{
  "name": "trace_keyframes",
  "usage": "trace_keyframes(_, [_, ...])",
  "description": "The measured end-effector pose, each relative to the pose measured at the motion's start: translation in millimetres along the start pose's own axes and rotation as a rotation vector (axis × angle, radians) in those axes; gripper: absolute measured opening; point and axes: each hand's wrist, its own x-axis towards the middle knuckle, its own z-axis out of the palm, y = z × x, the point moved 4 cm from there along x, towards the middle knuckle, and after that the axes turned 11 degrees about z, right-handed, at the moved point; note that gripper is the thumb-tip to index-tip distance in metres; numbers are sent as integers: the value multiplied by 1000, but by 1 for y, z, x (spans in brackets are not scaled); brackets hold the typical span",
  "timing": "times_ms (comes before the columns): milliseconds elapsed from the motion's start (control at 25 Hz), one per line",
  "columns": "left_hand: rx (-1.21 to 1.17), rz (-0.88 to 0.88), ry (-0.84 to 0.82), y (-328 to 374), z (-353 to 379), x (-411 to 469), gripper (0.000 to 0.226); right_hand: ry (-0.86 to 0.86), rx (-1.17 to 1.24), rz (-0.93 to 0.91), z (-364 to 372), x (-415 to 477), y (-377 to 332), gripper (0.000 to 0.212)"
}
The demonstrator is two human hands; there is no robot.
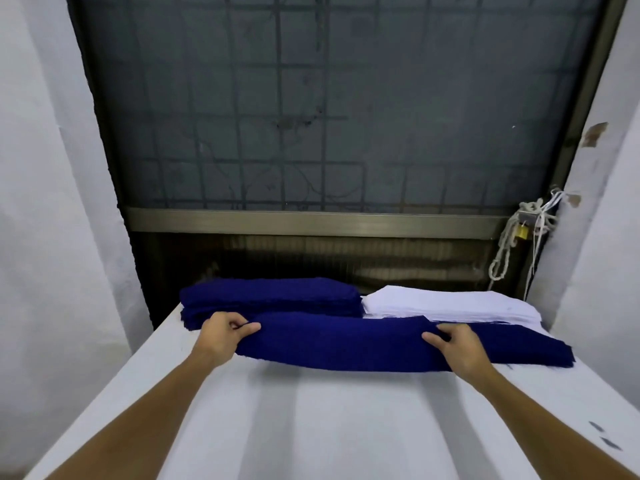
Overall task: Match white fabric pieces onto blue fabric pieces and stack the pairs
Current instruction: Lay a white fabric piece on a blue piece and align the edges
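Note:
A long dark blue fabric piece hangs just above the white table, sagging in the middle. My left hand pinches its left end and my right hand pinches it further right. Behind it at the far left sits a stack of blue fabric pieces. A stack of white fabric pieces lies at the far right. Another blue piece lies flat on the table under my right hand's side, in front of the white stack.
The table runs to a dark window with a metal grille. White walls close in on both sides. A tied rope and padlock hang at the window's right frame. Small dark marks dot the table's near right.

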Motion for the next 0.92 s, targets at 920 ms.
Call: trace_keyframes(920, [360,-79,166,-53,53,-93,31,242,-297,-38,9,-61,93,15])
